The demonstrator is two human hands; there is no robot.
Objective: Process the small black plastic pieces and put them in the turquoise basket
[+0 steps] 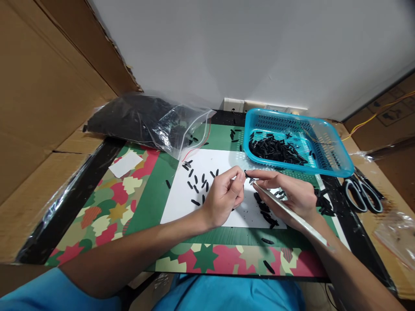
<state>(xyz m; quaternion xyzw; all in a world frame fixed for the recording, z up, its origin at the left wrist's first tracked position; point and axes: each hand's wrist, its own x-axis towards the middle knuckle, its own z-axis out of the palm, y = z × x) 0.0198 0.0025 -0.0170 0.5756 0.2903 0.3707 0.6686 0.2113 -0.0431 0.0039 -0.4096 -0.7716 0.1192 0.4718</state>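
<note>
Both hands meet over the white sheet (207, 172), pinching one small black piece (245, 174).

Left hand (223, 196) curled, thumb and forefinger closed narrow beside the piece. Right hand (292, 194) holds a thin white stick tool (288, 211), tip at the piece, fingertips touching it too. Loose black pieces (196, 183) scattered on the sheet left of the hands, more under the right hand. Blue basket (333, 166) far right holds a pile of the same pieces. Clear bag (152, 121) of black parts far left. Scissors (363, 194) right, on the tabletop (106, 203) edge.
</note>
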